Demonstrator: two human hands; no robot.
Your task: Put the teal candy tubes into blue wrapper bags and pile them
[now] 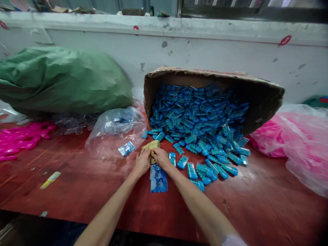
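My left hand (143,160) and my right hand (161,158) meet at the middle of the red table, both closed with bent fingers on a yellowish crumpled piece (152,145) that looks like cloth. Their fingertips are partly hidden. Just below my hands lies a flat blue printed packet (158,181), its upper end reaching under them. To the right, near my right hand, are several small clear-topped blue packs (182,162). A small blue-and-white sachet (126,149) rests to the left of my left hand.
A tipped cardboard box (265,99) spills many blue packs onto the table (102,191). At left are a big green sack (66,82), a clear plastic bag (102,136) and pink pieces (23,138). Pink items in plastic bags (304,143) stand at right. A wall runs behind.
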